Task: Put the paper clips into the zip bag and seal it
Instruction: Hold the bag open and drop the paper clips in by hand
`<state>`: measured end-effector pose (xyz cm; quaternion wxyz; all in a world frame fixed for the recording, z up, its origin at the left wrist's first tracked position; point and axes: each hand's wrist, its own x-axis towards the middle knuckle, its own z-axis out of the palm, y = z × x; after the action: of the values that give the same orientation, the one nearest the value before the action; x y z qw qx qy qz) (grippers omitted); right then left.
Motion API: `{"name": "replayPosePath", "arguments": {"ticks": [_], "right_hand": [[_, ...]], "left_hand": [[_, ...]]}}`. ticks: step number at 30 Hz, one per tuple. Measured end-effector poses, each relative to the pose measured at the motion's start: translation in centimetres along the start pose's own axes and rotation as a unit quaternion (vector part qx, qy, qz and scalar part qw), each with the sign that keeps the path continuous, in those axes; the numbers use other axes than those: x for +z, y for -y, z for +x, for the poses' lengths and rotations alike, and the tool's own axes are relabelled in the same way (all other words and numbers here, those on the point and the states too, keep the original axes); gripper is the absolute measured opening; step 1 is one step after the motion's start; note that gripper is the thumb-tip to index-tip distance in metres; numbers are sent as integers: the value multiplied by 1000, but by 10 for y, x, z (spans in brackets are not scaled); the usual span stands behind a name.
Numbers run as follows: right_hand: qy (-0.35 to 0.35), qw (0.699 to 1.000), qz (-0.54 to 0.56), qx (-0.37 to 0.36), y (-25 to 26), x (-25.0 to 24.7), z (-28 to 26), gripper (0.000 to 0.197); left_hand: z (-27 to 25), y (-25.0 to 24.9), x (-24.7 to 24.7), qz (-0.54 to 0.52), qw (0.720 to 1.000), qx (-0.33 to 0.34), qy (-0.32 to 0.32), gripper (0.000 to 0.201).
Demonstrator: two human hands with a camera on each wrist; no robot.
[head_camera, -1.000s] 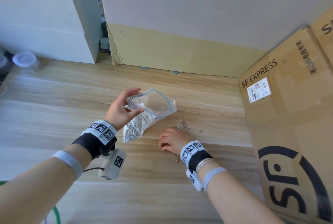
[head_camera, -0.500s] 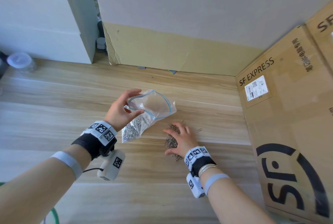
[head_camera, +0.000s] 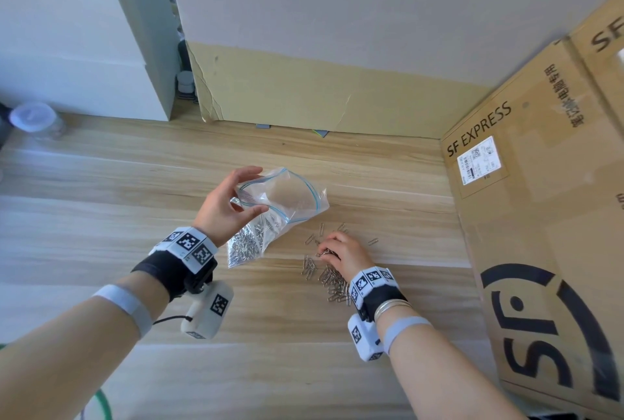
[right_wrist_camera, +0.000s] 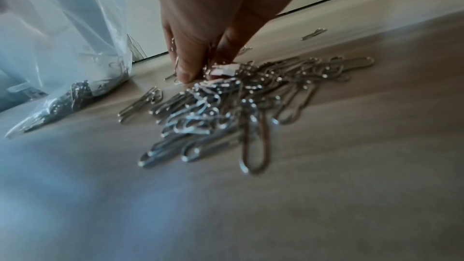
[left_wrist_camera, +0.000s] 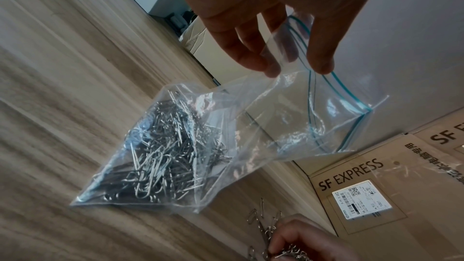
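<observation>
A clear zip bag (head_camera: pixel 287 198) with a blue zip strip hangs open-mouthed from my left hand (head_camera: pixel 250 189), which pinches its rim between thumb and fingers. The bag's lower corner rests on the wooden table (head_camera: pixel 101 203) and is packed with silver paper clips (left_wrist_camera: pixel 160 158). In the left wrist view my left hand (left_wrist_camera: pixel 296 69) grips the rim of the zip bag (left_wrist_camera: pixel 288 118). To the right, my right hand (head_camera: pixel 323 251) pinches a bunch of clips from the loose pile (head_camera: pixel 332 283). Up close, the right hand (right_wrist_camera: pixel 203 68) has thumb and fingers closed on clips above the pile (right_wrist_camera: pixel 238 110).
A big SF Express cardboard box (head_camera: pixel 540 217) stands along the table's right side. One stray clip (head_camera: pixel 372 241) lies between hand and box. A cardboard sheet (head_camera: pixel 320 95) leans on the wall behind. A lidded clear jar (head_camera: pixel 33 117) sits far left.
My right hand went from lying flat on the loose clips to curling and pinching a bunch of them. The left hand and the bag stayed where they were.
</observation>
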<state>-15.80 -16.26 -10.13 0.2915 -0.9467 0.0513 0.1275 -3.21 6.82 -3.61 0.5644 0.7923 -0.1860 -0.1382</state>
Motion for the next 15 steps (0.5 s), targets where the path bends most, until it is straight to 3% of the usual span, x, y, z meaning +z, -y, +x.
{"name": "replayPosePath", "arguments": {"ticks": [9,12,15], "right_hand": [[-18,998,18,49,12,-29,-1,11],[-30,999,17,22,26,-54,-4,13],[-84,996,24,-36,45,-84,-3,11]], "left_hand": [[0,-1,2,5,1000,15,-3,64],[1,-4,2,8,1000,16,0,66],[2,-6,2,13,1000,9,14,67]]}}
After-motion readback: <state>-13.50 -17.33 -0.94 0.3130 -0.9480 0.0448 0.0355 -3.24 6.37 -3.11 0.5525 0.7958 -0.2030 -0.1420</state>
